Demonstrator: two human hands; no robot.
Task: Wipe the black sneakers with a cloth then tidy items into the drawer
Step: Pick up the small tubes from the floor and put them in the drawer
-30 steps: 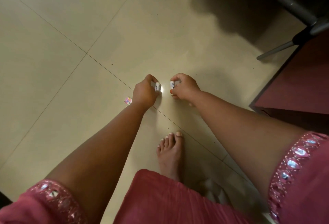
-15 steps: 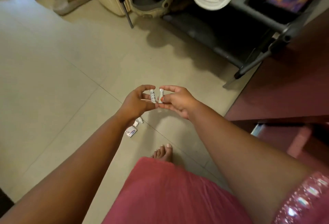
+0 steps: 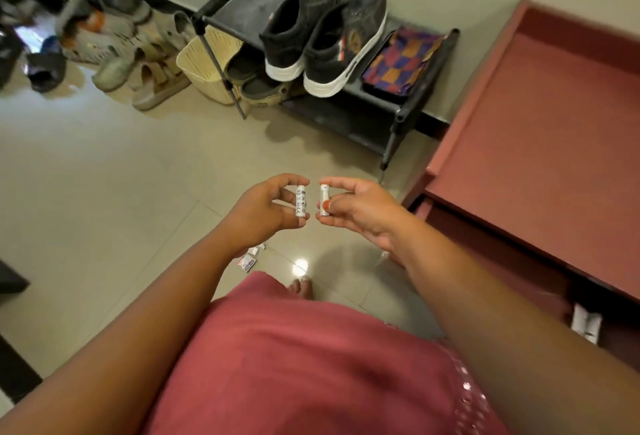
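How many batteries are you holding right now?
2: one battery pinched in the left hand, the other battery pinched in the right hand. More may lie out of view.

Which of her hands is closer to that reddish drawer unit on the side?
Right. The right hand, pinching a small battery, is just beside the reddish drawer unit; the left hand sits farther away, beyond the right.
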